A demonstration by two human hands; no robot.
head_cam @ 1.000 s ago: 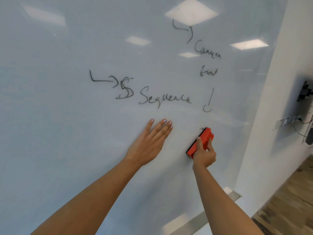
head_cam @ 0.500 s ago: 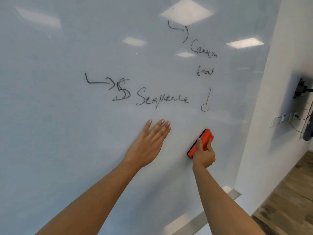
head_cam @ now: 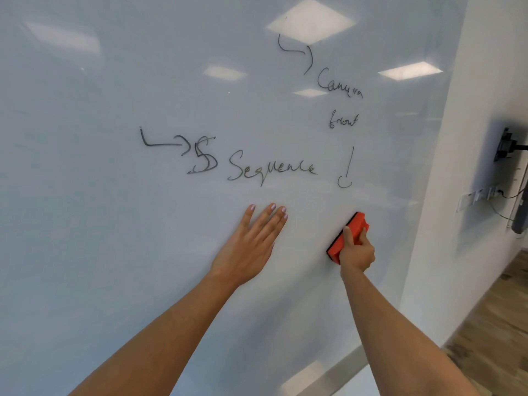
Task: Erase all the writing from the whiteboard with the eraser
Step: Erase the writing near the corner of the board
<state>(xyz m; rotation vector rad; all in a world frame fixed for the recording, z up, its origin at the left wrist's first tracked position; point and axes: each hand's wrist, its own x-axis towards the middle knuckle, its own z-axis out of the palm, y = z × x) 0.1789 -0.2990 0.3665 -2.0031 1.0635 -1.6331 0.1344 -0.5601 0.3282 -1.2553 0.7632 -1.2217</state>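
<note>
A glossy whiteboard fills most of the view. Black writing on it reads "Sequence", with an arrow and scribble to its left and an exclamation mark to its right. Higher up are "Camera", "front" and a curved arrow. My right hand grips a red eraser with a black pad, pressed to the board below the exclamation mark. My left hand lies flat on the board below "Sequence", fingers straight.
The board's right edge meets a white wall carrying a dark mounted device and cables. A metal rail runs along the board's bottom. Wooden floor shows at the lower right.
The eraser in my right hand has shifted slightly down and left along the board. My left hand stays flat in the same spot. The writing is unchanged.
</note>
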